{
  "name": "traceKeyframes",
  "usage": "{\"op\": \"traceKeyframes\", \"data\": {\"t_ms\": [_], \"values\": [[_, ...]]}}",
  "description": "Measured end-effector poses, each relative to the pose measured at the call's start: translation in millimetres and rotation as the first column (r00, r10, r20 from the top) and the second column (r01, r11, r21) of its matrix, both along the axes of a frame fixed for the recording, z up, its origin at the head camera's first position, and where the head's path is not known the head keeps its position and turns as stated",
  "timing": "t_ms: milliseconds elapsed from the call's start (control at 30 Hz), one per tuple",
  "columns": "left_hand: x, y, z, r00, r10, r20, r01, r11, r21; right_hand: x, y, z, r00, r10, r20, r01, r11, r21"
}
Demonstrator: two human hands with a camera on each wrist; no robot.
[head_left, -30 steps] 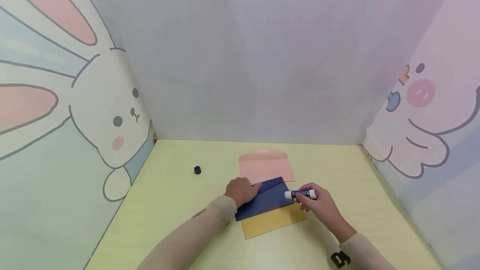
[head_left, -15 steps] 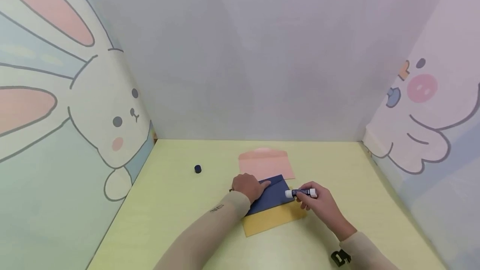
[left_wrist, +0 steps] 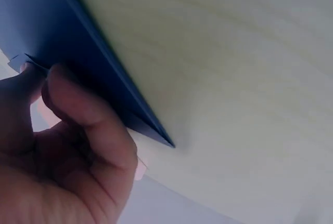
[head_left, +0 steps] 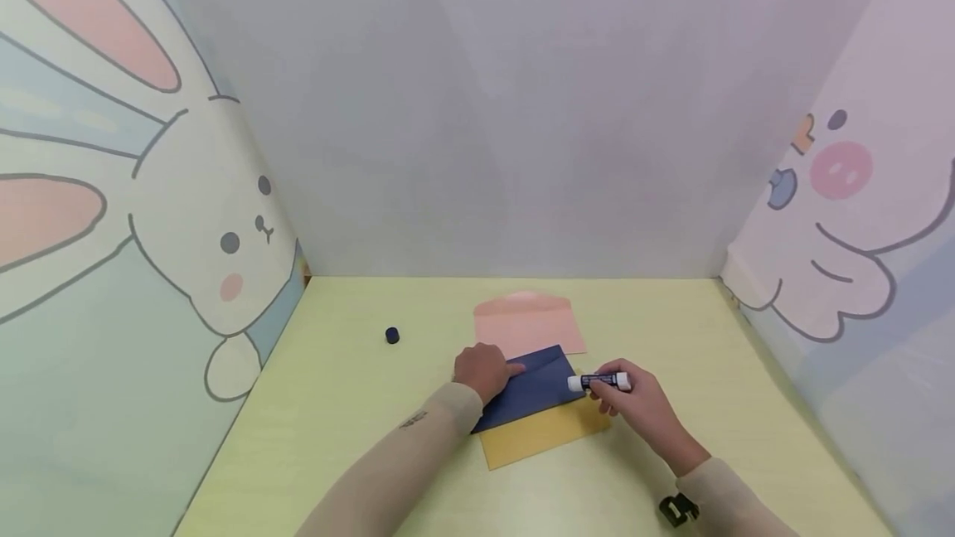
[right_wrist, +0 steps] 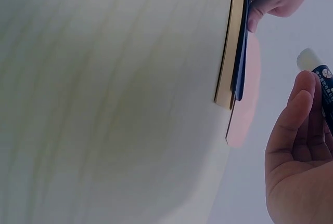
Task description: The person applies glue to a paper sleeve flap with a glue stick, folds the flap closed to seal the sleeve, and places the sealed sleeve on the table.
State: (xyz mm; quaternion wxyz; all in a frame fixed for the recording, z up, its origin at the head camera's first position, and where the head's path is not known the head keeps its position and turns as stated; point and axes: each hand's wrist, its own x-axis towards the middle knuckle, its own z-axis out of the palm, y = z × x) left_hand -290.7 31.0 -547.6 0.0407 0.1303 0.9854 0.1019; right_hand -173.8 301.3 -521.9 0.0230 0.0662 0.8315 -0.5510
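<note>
A dark blue envelope (head_left: 533,392) lies askew across the middle of the table, on top of a yellow envelope (head_left: 545,436). My left hand (head_left: 481,371) is at its left part, fingers curled, and pinches the flap's edge between thumb and finger in the left wrist view. The thumb points right along the flap in the head view. My right hand (head_left: 642,400) grips a glue stick (head_left: 599,382), white with a dark blue label, held sideways above the blue envelope's right end. Its white tip points left. The right wrist view shows the glue stick (right_wrist: 325,86) between curled fingers.
A pink envelope (head_left: 528,330) with its flap raised lies behind the blue one. A small dark cap (head_left: 392,336) stands on the table at the left. Cartoon-printed side walls and a plain grey back wall (head_left: 507,123) enclose the pale yellow table (head_left: 351,404).
My left hand slid right along the blue envelope, then came back a little to the left. The right hand with the glue stick stays nearly still.
</note>
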Motion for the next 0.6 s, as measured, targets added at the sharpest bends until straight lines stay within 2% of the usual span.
{"op": "traceKeyframes", "data": {"t_ms": [33, 67, 167, 200, 267, 300, 467, 600], "values": [[-0.4, -2.6, 1.1, 1.0, -0.013, 0.001, 0.013, 1.0, 0.015, -0.1, 0.4, -0.3, 1.0, -0.002, -0.001, 0.002, 1.0, -0.003], [-2.9, -5.1, -5.5, 1.0, -0.023, -0.013, 0.023, 0.999, 0.028, -0.2, 0.7, -0.5, 1.0, -0.002, -0.002, 0.002, 1.0, -0.006], [-2.5, -12.2, -3.6, 0.999, -0.034, 0.024, 0.031, 0.994, 0.108, -0.3, 1.3, -0.5, 1.0, 0.008, 0.0, -0.008, 1.0, -0.008], [0.3, -14.1, 3.9, 0.997, -0.031, 0.065, 0.022, 0.99, 0.141, -0.3, 1.3, -0.2, 1.0, 0.009, 0.002, -0.009, 1.0, -0.007], [0.6, -16.3, 4.4, 0.994, -0.026, 0.104, 0.006, 0.982, 0.189, -0.1, 1.1, 1.0, 1.0, 0.01, 0.003, -0.01, 1.0, -0.002], [3.2, -16.9, 12.4, 0.99, -0.021, 0.137, -0.008, 0.978, 0.208, 0.0, 0.9, 1.8, 1.0, 0.009, 0.003, -0.009, 1.0, 0.001], [6.4, -16.2, 20.4, 0.979, -0.003, 0.205, -0.038, 0.98, 0.194, 0.1, -0.5, 4.3, 1.0, 0.006, 0.001, -0.006, 1.0, -0.001], [11.1, -15.2, 28.5, 0.973, 0.007, 0.229, -0.049, 0.983, 0.178, 0.0, -1.6, 4.0, 1.0, 0.01, 0.005, -0.01, 1.0, -0.011]]}}
